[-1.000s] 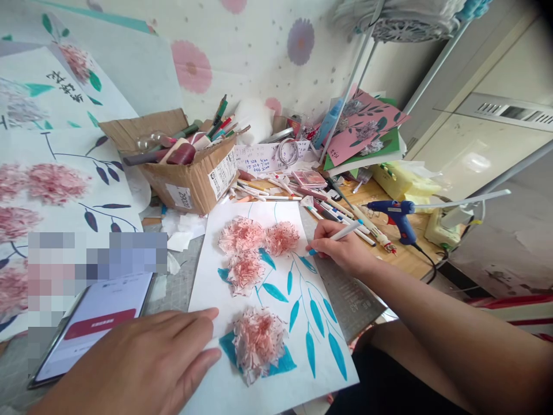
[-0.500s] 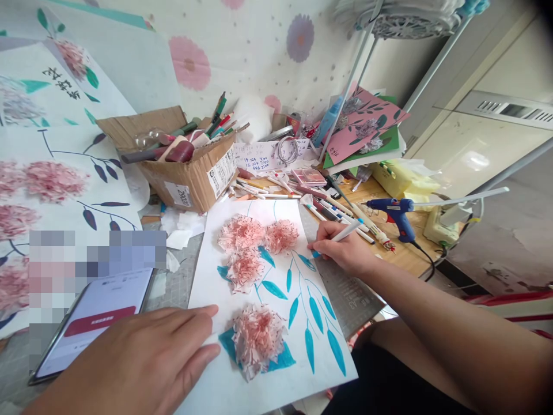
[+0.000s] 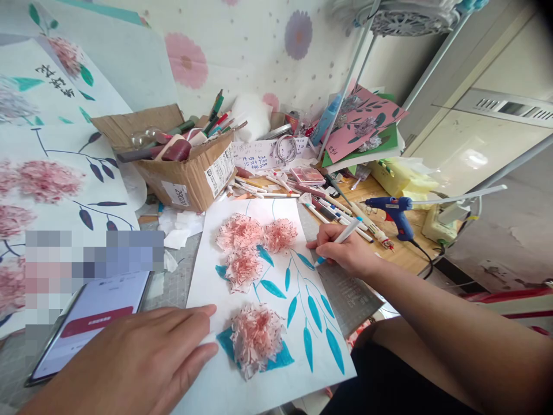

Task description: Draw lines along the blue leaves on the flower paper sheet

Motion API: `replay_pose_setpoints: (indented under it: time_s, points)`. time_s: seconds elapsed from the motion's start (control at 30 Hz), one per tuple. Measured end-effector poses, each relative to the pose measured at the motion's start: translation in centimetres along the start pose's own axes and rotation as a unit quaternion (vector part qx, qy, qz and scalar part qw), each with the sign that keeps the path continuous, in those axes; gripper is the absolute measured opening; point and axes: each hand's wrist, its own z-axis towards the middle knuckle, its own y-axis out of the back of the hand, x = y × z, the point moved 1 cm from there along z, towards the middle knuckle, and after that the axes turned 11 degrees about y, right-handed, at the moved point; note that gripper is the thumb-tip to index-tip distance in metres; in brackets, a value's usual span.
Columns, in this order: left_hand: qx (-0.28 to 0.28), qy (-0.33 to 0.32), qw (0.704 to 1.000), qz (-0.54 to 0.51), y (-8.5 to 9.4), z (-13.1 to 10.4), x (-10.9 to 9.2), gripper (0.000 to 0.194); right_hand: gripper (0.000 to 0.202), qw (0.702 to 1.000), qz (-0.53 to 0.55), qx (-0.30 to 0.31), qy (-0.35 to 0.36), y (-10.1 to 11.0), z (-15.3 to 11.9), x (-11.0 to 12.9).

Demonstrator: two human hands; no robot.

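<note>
A white sheet bears pink ruffled paper flowers and teal leaves on thin stems. My right hand is closed around a white marker with a teal end, its tip low beside the uppermost right leaf at the sheet's right edge. My left hand rests palm down on the sheet's left side, fingers stretched out and thumb a little apart. Something small and white shows between thumb and fingers; I cannot make out what it is.
A phone lies left of the sheet. Behind stands a cardboard box full of pens. Loose markers, a blue glue gun and a pink card are at the back right. Finished flower sheets stand at left.
The marker tip has shifted slightly off the upper right leaf toward the sheet's edge, and that leaf looks more filled with teal. My left hand stays in place. The view has moved slightly.
</note>
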Motion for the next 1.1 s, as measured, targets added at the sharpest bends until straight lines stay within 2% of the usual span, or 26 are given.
replay_pose_setpoints:
  time_s: [0.23, 0.4, 0.63, 0.83, 0.97, 1.1]
  points:
    - [-0.029, -0.023, 0.999, -0.001, 0.11, 0.16, -0.11, 0.03, 0.024, 1.0, 0.013, 0.0, 0.007, 0.08, 0.07, -0.04]
    - [-0.014, -0.023, 0.999, 0.017, -0.16, 0.02, 0.09, 0.032, 0.023, 1.0, 0.005, -0.006, 0.0, 0.0, 0.02, 0.1]
    - [0.003, 0.004, 1.0, 0.021, 0.59, 0.14, -0.75, 0.042, 0.021, 1.0, 0.003, -0.008, -0.002, -0.16, 0.05, 0.01]
    - [-0.045, -0.037, 0.998, 0.017, -0.1, 0.1, -0.1, 0.031, 0.021, 1.0, -0.003, -0.002, 0.003, -0.26, 0.0, 0.1]
    - [-0.049, -0.043, 0.998, 0.018, -0.3, 0.18, 0.09, 0.027, 0.018, 1.0, -0.005, -0.013, 0.009, -0.27, 0.0, 0.24]
    - [-0.044, -0.044, 0.998, 0.021, -0.17, 0.31, -0.05, 0.027, 0.02, 1.0, 0.009, 0.012, 0.003, -0.16, 0.04, 0.19]
